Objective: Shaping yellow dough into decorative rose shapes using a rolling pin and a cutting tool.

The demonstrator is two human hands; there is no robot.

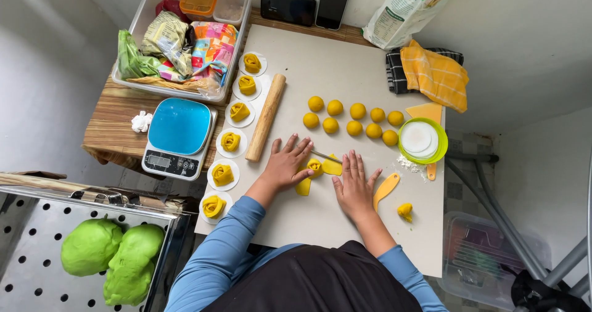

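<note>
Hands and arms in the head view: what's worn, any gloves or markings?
No gloves: left hand and right hand are bare. A ring shows on a left-hand finger. Long light-blue sleeves are pushed up the forearms, under a dark sleeveless apron or vest.

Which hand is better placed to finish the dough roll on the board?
Left. The left hand has its fingers touching the yellow dough roll. The right hand lies flat on the board, beside the roll, fingers spread.
</note>
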